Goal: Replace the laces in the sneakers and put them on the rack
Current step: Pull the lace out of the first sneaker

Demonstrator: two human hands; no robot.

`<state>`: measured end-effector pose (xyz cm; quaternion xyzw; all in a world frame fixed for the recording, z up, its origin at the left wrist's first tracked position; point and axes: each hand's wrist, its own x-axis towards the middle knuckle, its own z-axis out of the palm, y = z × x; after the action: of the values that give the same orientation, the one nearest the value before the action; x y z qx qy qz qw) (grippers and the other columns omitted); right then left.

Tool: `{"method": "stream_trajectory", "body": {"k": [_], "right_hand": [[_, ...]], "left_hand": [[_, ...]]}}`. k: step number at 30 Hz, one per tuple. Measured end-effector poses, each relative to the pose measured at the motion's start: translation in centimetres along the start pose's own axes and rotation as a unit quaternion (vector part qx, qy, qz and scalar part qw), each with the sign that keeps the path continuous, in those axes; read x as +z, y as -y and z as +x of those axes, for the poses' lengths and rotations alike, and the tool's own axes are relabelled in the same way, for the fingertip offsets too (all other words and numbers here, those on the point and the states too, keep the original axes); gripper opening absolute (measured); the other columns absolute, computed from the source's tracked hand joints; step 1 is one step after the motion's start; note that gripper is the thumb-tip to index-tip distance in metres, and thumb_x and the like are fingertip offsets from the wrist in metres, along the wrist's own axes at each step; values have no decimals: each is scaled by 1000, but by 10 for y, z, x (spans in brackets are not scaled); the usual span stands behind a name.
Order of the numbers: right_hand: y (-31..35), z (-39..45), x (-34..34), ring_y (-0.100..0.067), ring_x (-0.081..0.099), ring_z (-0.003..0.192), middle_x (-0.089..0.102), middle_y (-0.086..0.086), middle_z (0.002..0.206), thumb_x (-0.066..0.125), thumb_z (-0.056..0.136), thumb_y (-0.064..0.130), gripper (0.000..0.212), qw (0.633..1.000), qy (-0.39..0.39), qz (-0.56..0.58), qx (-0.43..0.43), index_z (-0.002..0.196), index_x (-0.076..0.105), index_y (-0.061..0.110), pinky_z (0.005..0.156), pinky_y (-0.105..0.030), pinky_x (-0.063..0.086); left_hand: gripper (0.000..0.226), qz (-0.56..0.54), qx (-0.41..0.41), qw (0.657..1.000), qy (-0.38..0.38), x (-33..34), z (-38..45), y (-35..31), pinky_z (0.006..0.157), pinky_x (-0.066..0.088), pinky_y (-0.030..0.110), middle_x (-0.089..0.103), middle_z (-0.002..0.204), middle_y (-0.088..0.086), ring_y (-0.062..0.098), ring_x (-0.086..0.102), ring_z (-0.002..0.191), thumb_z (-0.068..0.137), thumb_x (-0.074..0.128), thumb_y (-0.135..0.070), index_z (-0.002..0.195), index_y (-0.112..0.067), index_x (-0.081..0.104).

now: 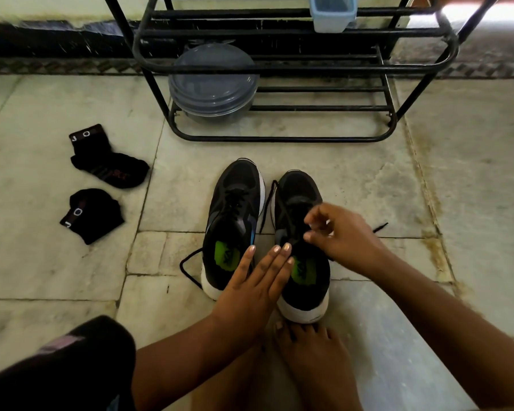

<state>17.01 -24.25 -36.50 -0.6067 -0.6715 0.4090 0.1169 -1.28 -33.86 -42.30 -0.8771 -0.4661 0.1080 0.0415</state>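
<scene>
Two black sneakers with white soles and green insoles stand side by side on the stone floor, toes pointing away. The left sneaker (pixel 235 215) has a loose black lace (pixel 187 269) trailing to its left. My left hand (pixel 255 287) lies flat with fingers stretched out between the two heels, holding nothing. My right hand (pixel 337 232) hovers over the tongue of the right sneaker (pixel 297 194), fingers curled and pinching at its lace; another lace end (pixel 380 227) pokes out to the right. The black metal rack (pixel 279 139) stands just beyond the shoes.
On the rack's lower shelf sits a round grey lidded container (pixel 212 84), and a pale blue tub (pixel 333 13) rests higher up. Two black socks (pixel 107 164) (pixel 91 215) lie on the floor at left. My bare foot (pixel 309 348) touches the right sneaker's heel.
</scene>
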Motion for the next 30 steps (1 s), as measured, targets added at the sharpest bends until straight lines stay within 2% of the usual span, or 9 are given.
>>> {"method": "stream_trajectory", "body": {"k": [2, 4, 8, 11, 15, 17, 19, 25, 30], "right_hand": [[-7, -4, 8, -11, 51, 86, 47, 6, 97, 69, 84, 24, 28, 993, 25, -116, -20, 106, 52, 26, 72, -22, 42], [-8, -7, 12, -10, 49, 88, 45, 7, 100, 65, 86, 24, 26, 991, -2, -131, -29, 107, 51, 26, 74, -20, 39], [-12, -5, 13, -14, 53, 85, 54, 2, 96, 62, 85, 21, 19, 992, -34, -119, -40, 98, 49, 25, 71, -23, 44], [-14, -5, 15, -16, 56, 82, 57, -1, 93, 61, 84, 20, 17, 992, -43, -113, -40, 96, 49, 23, 73, -30, 51], [-19, -7, 16, -20, 58, 79, 58, -4, 88, 56, 84, 14, 13, 994, -56, -86, -36, 94, 49, 19, 70, -40, 54], [-22, -10, 17, -21, 58, 78, 59, -5, 88, 53, 83, 10, 15, 995, -72, -64, -34, 94, 47, 18, 67, -42, 54], [-24, -13, 21, -22, 56, 77, 58, -6, 92, 50, 83, 6, 22, 994, -82, -62, -44, 100, 48, 18, 65, -42, 53], [-25, -12, 31, -15, 49, 81, 48, -3, 111, 50, 90, 15, 46, 970, -84, -216, -71, 135, 46, 24, 58, -27, 48], [-36, -22, 47, -31, 57, 90, 52, -15, 112, 66, 83, 23, 23, 947, -110, -280, -115, 104, 65, 13, 51, -30, 50]], "left_hand": [[92, -2, 1, 1000, -13, 4, 2, -3, 114, 14, 56, 27, 152, 16, 28, 28, 141, 74, 48, -33, 147, 3, 4], [69, -45, 11, 999, -25, 8, 3, -6, 114, 14, 56, 33, 150, 17, 30, 32, 139, 79, 28, -22, 143, 2, 20], [66, -22, 69, 997, -23, -6, 15, 4, 111, 20, 57, 21, 154, 18, 31, 19, 143, 81, 31, -31, 142, -7, 34], [76, 46, 71, 996, 23, -15, 20, 12, 111, -7, 59, -24, 152, 16, 31, -23, 140, 91, 44, -37, 148, -8, 2], [106, -10, -69, 997, 43, -16, 10, 5, 114, -12, 55, -25, 154, 15, 29, -21, 143, 83, 49, -61, 146, 0, -11], [102, 27, -67, 997, 20, -14, 4, 3, 109, -21, 56, -37, 146, 19, 33, -34, 136, 92, 38, -55, 138, 4, -31], [87, 37, -66, 995, 64, -18, 5, -1, 102, -24, 56, -46, 139, 22, 34, -41, 128, 99, 27, -39, 130, 6, -40], [80, 76, -68, 992, 80, -18, 11, -8, 103, -18, 54, -43, 139, 26, 37, -36, 128, 100, 24, -30, 129, 9, -40], [79, 109, -73, 990, 48, -11, 11, -9, 104, -16, 54, -38, 142, 29, 39, -31, 132, 99, 29, -29, 138, 9, -28]]}}
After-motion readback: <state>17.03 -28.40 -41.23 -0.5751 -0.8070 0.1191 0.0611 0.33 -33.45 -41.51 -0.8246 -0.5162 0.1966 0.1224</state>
